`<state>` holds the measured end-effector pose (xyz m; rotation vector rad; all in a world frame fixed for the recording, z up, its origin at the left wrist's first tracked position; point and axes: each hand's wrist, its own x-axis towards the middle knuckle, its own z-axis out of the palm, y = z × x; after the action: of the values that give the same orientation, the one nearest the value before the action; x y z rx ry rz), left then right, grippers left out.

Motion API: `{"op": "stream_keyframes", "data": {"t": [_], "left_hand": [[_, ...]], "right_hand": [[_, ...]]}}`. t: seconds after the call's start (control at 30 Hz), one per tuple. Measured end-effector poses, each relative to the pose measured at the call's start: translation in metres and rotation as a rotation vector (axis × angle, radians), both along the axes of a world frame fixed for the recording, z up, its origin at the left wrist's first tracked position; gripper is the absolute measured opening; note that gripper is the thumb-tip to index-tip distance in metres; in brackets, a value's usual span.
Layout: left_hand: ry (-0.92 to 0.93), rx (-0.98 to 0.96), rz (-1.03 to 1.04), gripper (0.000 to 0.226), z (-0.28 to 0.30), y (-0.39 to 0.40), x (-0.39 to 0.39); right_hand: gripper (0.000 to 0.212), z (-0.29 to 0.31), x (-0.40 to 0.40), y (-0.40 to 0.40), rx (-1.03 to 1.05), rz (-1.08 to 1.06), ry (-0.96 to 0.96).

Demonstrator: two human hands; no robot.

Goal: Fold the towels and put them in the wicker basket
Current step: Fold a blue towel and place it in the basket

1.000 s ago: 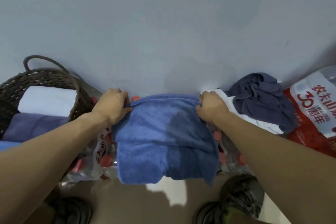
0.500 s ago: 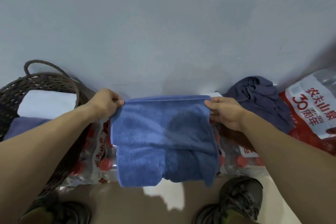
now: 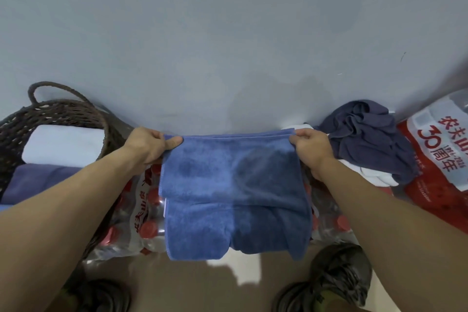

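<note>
Your background: grey-blue wall point(image 3: 228, 33) straight ahead. Shrink-wrapped pack of red-capped water bottles point(image 3: 141, 220) on the floor point(image 3: 253, 294) in the middle, second red-and-white labelled pack point(image 3: 440, 159) far right. Your two dark shoes point(image 3: 339, 278) show at the bottom edge.

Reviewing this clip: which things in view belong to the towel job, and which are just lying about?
Job: blue towel, pinched by left hand and right hand; wicker basket with folded towels; unfolded dark towel and white towel.

Lying about: bottled water packs; red bag.
</note>
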<state>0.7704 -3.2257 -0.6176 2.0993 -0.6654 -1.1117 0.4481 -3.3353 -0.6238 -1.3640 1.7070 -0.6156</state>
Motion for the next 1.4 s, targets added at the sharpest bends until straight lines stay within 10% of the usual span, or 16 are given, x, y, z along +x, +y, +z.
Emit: {"op": "stream_keyframes", "data": {"t": [0.33,0.63,0.9,1.07,1.4], "left_hand": [[-0.240,-0.061,-0.001,0.045,-0.005,0.001,0.003],[-0.148,-0.104,0.052,0.033,0.002,-0.001,-0.009],[-0.008,-0.347,-0.093,0.021,0.026,0.001,-0.044],[0.306,-0.265,0.036,0.008,0.033,0.009,-0.051],[0.171,-0.360,0.149,0.031,0.035,0.029,-0.042]], "right_hand": [[0.049,-0.002,0.005,-0.002,-0.119,-0.017,0.294],[0.024,0.009,0.019,0.010,-0.389,-0.056,0.493],[0.059,0.039,0.101,0.036,-0.234,0.719,0.067],[0.032,0.049,0.142,0.039,-0.026,0.692,-0.049],[0.026,0.053,0.149,0.028,0.026,0.823,-0.066]]}}
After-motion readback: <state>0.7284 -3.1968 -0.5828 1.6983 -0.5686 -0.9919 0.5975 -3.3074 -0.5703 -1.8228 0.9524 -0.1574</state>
